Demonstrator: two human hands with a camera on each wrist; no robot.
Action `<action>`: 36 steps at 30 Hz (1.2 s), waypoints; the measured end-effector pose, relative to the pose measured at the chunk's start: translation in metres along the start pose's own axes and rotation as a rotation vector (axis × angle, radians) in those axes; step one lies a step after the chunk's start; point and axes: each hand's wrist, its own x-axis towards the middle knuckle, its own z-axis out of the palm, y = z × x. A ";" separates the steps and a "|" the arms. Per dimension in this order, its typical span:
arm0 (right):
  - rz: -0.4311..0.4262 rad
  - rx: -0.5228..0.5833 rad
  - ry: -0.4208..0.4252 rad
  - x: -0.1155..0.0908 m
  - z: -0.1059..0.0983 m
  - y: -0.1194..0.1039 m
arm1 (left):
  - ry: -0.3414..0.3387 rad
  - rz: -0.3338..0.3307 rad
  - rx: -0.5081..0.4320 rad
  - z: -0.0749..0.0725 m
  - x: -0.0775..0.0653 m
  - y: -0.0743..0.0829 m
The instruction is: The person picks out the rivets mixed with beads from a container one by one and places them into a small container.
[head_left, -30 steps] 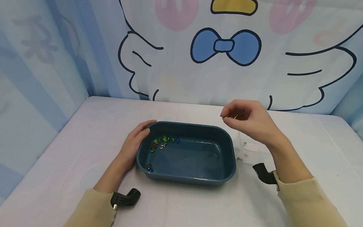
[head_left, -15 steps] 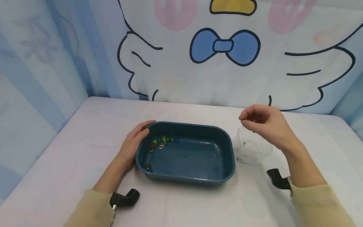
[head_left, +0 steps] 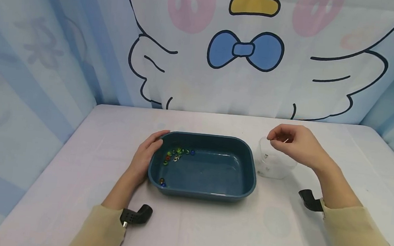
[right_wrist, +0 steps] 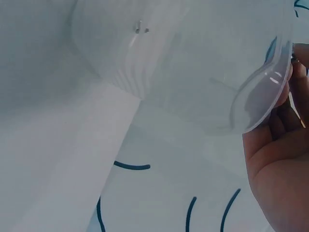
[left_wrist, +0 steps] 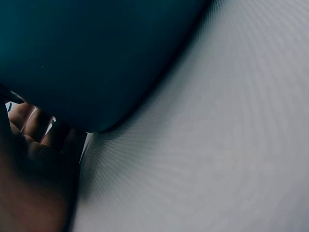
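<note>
My left hand [head_left: 142, 156] holds the left end of a dark blue plastic basin [head_left: 208, 195], its thumb at the rim and fingers along the outer wall. Small glassy balls [head_left: 179, 151] in green, red and blue lie at the basin's left side, with a pale metal bit [head_left: 175, 158] among them. To the right stands a clear plastic box [head_left: 278, 173] with a few tiny silvery pieces [right_wrist: 142, 30] in it. Above its far rim, my right hand [head_left: 298, 145] pinches a tiny dark piece [right_wrist: 293, 57] between thumb and fingertips; its kind cannot be told.
A white cloth [head_left: 187, 231] covers the table under both containers. Behind it hangs a printed curtain [head_left: 242, 88] with a blue bow, and blue curtains [head_left: 24, 123] close off the sides. A black camera mount sits on each wrist.
My right hand has moved right and down, from beyond the basin's far right corner to over the clear box. The left hand and the basin have stayed in place.
</note>
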 end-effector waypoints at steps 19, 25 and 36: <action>-0.026 -0.040 0.020 -0.003 0.003 0.005 | -0.011 0.011 0.002 -0.001 -0.002 -0.001; -0.047 -0.024 0.027 -0.001 0.003 0.002 | -0.010 0.013 0.002 0.000 -0.001 -0.001; -0.078 0.007 0.033 0.003 0.005 -0.015 | -0.020 0.014 -0.004 0.000 -0.001 0.001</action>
